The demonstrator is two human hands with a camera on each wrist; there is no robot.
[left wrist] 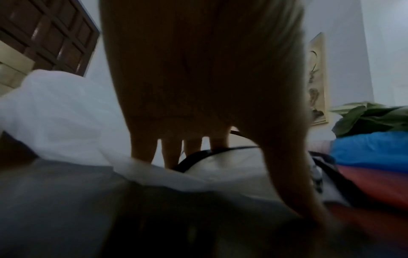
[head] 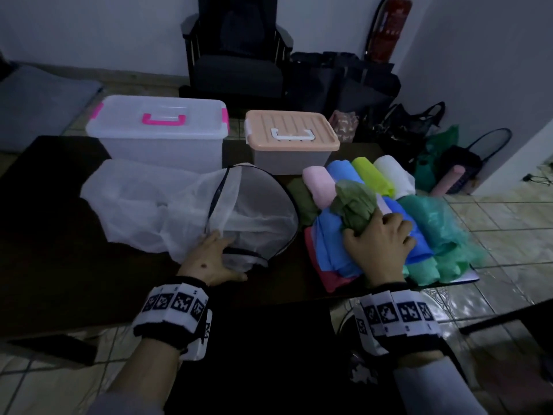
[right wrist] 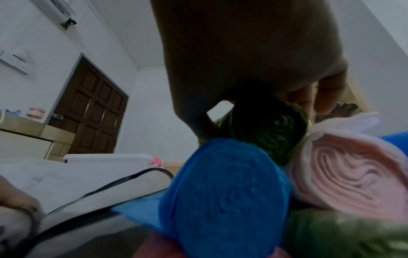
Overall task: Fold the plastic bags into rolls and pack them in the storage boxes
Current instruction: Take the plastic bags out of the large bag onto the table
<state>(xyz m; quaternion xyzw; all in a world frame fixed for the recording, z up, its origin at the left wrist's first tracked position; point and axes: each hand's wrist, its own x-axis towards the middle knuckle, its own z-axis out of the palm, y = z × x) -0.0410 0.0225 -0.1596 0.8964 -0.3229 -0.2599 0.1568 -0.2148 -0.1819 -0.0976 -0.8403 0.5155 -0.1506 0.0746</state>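
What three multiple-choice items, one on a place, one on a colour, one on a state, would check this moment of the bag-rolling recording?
1. Where does the left hand rest?
A. on the white mesh bag
B. on the clear box
C. on the floor

2. What colour is the roll that the right hand grips?
A. pink
B. olive green
C. white

3. How do the two storage boxes stand?
A. both lidded
B. both open
C. one open

Answers: 1 A, its fingers lie on the mesh by the black rim. 2 B, its fingers curl round the olive green roll. 3 A, the clear box and the peach-lidded box both have lids on.
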